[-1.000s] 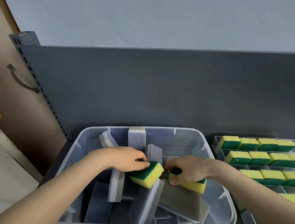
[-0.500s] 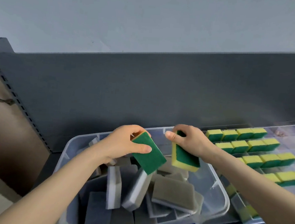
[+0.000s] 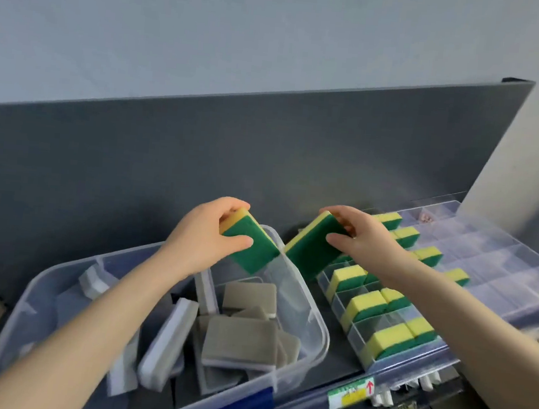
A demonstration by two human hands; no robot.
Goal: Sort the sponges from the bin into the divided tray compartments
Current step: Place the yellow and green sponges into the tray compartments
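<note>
Left hand [image 3: 205, 234], right hand [image 3: 367, 242] hold sponges [image 3: 253, 247] above bin [image 3: 324, 338] rim.

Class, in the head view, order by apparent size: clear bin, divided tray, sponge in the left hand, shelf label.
1. clear bin and divided tray: similar, both cropped by the frame, so unranked.
2. sponge in the left hand.
3. shelf label.

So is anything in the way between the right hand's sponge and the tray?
Nothing visible. The right hand holds its yellow-green sponge in the air at the left end of the divided tray; compartments further right look free.
</note>
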